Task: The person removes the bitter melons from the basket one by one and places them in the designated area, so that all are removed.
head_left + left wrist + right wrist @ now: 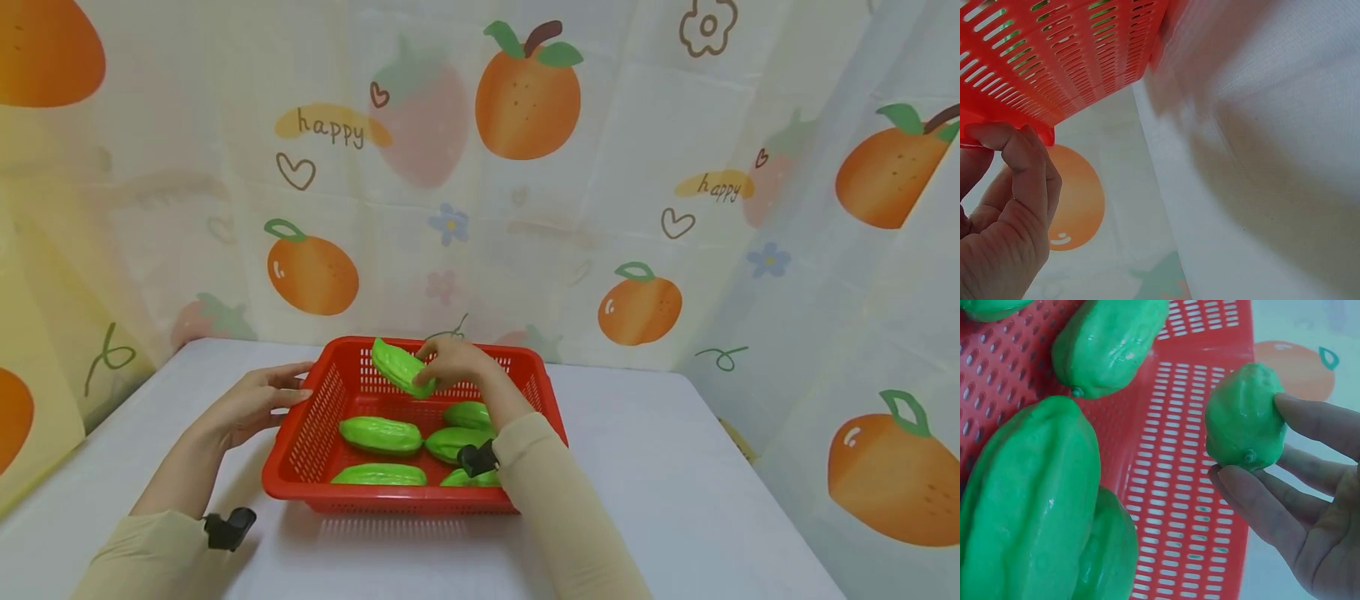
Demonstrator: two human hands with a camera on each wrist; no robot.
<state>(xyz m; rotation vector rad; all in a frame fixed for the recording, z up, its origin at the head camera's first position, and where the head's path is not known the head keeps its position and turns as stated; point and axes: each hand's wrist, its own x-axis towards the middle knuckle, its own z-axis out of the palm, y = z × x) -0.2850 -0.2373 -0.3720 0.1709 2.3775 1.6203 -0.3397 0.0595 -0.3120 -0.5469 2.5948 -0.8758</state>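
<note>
My right hand [455,363] pinches the end of a green, ridged bitter melon [400,367] and holds it tilted over the back of a red plastic basket [420,498]. The right wrist view shows this bitter melon [1244,422] end-on, with fingers on one side and the thumb under it. At the basket's left side, my left hand [262,400] grips the rim, fingertips at the edge in the left wrist view. Several more bitter melons lie inside, among them one at left centre [381,436] and one along the front [380,475]. My right forearm partly covers those on the right.
The basket stands on a white-covered table [637,467] with slotted walls all round. Behind it hangs a fruit-print curtain [480,217], close to the table's back edge. A black wrist mount [229,528] sits on my left sleeve, another [477,458] on my right.
</note>
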